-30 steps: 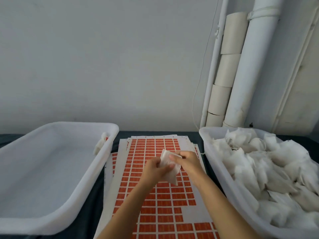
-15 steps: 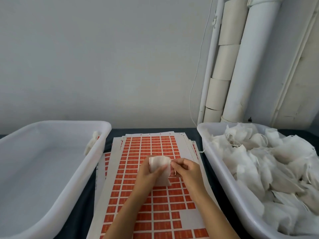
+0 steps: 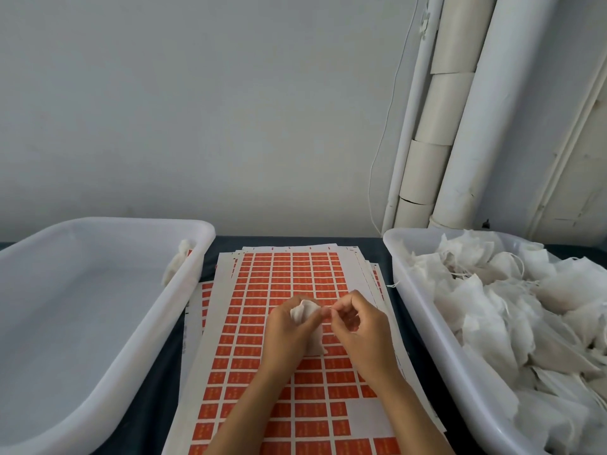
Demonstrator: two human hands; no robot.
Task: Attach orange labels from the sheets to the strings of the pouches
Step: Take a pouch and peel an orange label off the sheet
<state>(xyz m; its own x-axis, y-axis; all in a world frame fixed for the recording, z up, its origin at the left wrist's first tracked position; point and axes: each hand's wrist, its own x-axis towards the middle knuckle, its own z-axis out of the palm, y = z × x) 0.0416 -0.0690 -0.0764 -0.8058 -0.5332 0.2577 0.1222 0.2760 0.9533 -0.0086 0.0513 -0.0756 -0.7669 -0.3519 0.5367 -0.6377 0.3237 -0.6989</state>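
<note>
At centre frame, our left hand (image 3: pixel 289 326) grips the small white mesh pouch (image 3: pixel 303 311) over the orange label sheet (image 3: pixel 295 274); our right hand (image 3: pixel 358 323) pinches its string, which we should draw taut before labelling.

In front of me the dark cloth-covered table (image 3: pixel 157 382) carries a stack of white sheets of orange labels (image 3: pixel 292 280), between a white plastic tub (image 3: pixel 184 290) and a second white tub (image 3: pixel 423 320).
</note>
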